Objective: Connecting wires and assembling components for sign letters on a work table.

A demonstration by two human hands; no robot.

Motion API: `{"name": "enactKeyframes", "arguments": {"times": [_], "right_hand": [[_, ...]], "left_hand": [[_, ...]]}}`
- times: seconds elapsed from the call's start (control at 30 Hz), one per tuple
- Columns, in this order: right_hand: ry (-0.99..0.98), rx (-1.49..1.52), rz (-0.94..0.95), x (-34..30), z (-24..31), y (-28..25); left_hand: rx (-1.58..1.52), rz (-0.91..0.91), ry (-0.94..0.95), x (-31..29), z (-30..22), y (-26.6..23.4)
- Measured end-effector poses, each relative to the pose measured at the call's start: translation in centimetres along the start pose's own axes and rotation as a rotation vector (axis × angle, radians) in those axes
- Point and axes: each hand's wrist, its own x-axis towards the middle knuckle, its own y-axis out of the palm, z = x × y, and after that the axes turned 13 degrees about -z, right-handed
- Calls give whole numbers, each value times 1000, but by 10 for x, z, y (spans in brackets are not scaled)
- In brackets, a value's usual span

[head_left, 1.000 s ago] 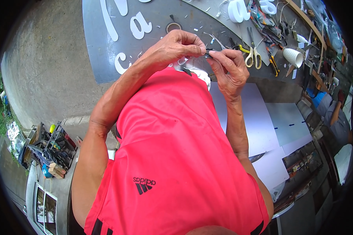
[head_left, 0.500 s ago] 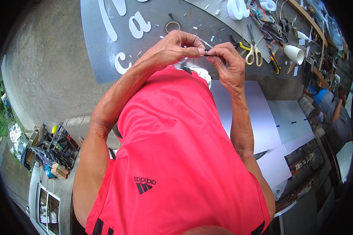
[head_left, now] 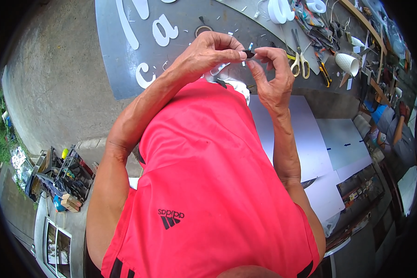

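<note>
My left hand [head_left: 217, 51] is closed in a pinch on a small black strip [head_left: 249, 53], perhaps tape, above the near edge of the grey worktable [head_left: 194, 51]. Just to its right is my right hand [head_left: 274, 76], thumb and forefinger apart, the forefinger tip close to the strip's right end. Whether that fingertip touches the strip I cannot tell. Behind the left hand lies a tape roll [head_left: 203, 29], partly covered by it. White cut-out letters, among them a rounded one [head_left: 164, 30] and a curved one [head_left: 144, 76], rest on the table to the left.
Scissors with cream handles [head_left: 301, 66] and a yellow-and-black cutter knife [head_left: 325, 76] lie right of my hands. Past them are a white textured cup [head_left: 347, 64] and cluttered scraps. Pale sheets [head_left: 294, 134] stand below the table's edge. Another person's arm [head_left: 398, 129] shows at far right.
My right hand has drawn slightly right and its thumb and forefinger have parted. The black strip now shows more plainly in my left fingers, which have risen a little.
</note>
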Motion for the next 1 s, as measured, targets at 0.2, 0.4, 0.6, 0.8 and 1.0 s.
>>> {"name": "enactKeyframes", "arguments": {"times": [0.2,0.4,0.6,0.8,1.0], "right_hand": [[-402,88,-233,4,-15,17],[-636,-8,-289,14,-17,26],[-689,-97,-247,14,-14,17],[-699,-130,-260,13,-12,17],[-678,-133,-222,10,-14,22]], "left_hand": [[-346,-27,-134,3,0,-5],[-542,-15,-203,-3,-1,-5],[-579,-49,-215,-10,-5,-4],[-553,-93,-173,-11,0,0],[-538,-98,-189,-9,3,-3]]}}
